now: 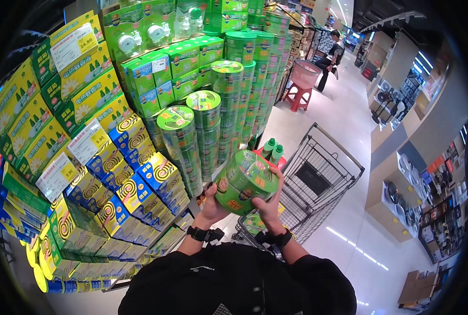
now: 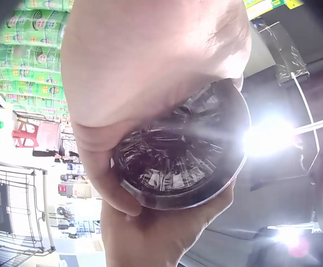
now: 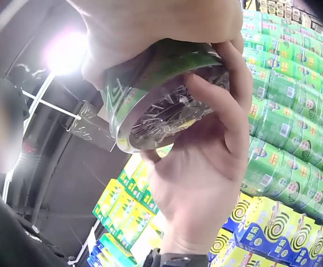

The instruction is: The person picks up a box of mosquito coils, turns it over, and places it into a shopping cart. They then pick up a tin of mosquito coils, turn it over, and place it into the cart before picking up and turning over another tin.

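Note:
A green canister of mosquito coils (image 1: 244, 184) with a clear plastic wrap is held tilted in front of the chest. My left hand (image 1: 211, 208) grips its left side, and my right hand (image 1: 270, 209) holds the right side with the thumb across the printed label. The left wrist view shows the clear ridged base (image 2: 172, 161) of the canister, ringed by fingers of both hands. From the right wrist, the left hand (image 3: 197, 178) spreads its fingers over the canister's underside. Matching canisters (image 1: 177, 123) stand in tall stacks just beyond the hands.
A wire shopping cart (image 1: 323, 181) stands close on the right, with another green package (image 1: 255, 224) in it. Green-capped bottles (image 1: 272, 149) sit behind the canister. Boxed coils (image 1: 131, 197) fill the left shelves. Down the aisle are a red stool (image 1: 298, 96) and a person (image 1: 332, 60).

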The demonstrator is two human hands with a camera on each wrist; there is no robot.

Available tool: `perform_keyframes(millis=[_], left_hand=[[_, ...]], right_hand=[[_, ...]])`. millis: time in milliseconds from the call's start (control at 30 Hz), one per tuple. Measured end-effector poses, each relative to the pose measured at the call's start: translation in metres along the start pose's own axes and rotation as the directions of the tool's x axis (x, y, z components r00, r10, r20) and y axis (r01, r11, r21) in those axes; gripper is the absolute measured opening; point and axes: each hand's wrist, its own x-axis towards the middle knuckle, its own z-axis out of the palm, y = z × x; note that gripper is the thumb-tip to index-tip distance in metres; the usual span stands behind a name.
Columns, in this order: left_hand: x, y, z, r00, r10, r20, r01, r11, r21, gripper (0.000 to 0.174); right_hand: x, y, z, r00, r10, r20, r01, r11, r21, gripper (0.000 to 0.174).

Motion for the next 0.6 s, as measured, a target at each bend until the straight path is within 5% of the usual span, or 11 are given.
perform_keyframes(millis=[133,333,433,600], left_hand=[[-0.004,0.015,-0.005,0.995,-0.072,0.069,0.077,0.994,-0.074,0.090],[-0.002,0.029,-0.019,0.999,-0.037,-0.039,0.035,0.998,-0.051,0.078],[-0.014,0.033,-0.033,0.986,-0.071,-0.149,0.081,0.995,0.066,0.072],[-0.046,0.035,-0.051,0.969,-0.052,-0.243,0.053,0.999,-0.002,0.059]], right_hand=[[0.021,0.002,0.007,0.997,0.067,0.034,-0.070,0.990,0.124,0.101],[0.074,0.026,0.015,0.990,0.119,0.072,-0.136,0.934,0.331,0.086],[0.108,0.025,0.033,0.998,0.050,0.036,-0.058,0.965,0.256,0.077],[0.166,0.026,0.067,1.000,-0.002,-0.001,0.002,0.999,0.050,0.074]])
